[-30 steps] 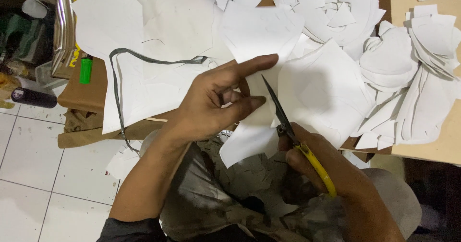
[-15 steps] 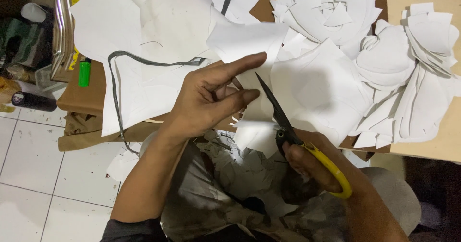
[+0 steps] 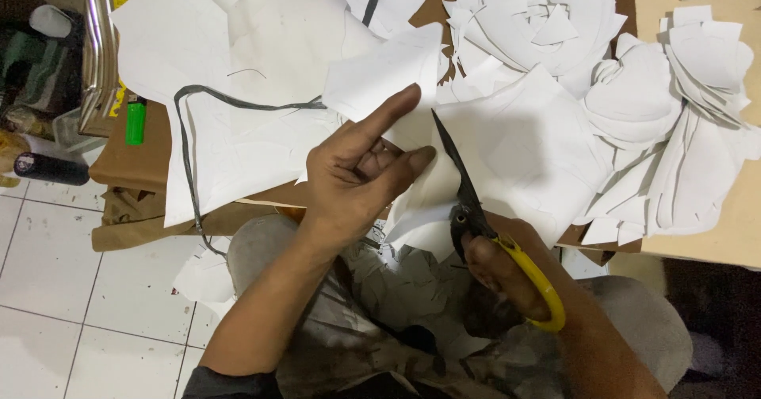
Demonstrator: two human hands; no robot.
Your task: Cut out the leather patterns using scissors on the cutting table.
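White sheet (image 3: 412, 209) is being pinched in our left hand (image 3: 357, 181) while our right hand (image 3: 507, 268) is gripping yellow-handled scissors (image 3: 483, 225); blades near fingers (image 3: 412, 160) — we're risking a nick.

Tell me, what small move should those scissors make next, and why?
Probably close the blades and ease forward. The scissors in the right hand are already in the white sheet, tips pointing away, and the left hand holds that sheet beside them.

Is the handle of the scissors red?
No, the scissors in the right hand have a yellow loop handle and dark blades, which cut the white sheet.
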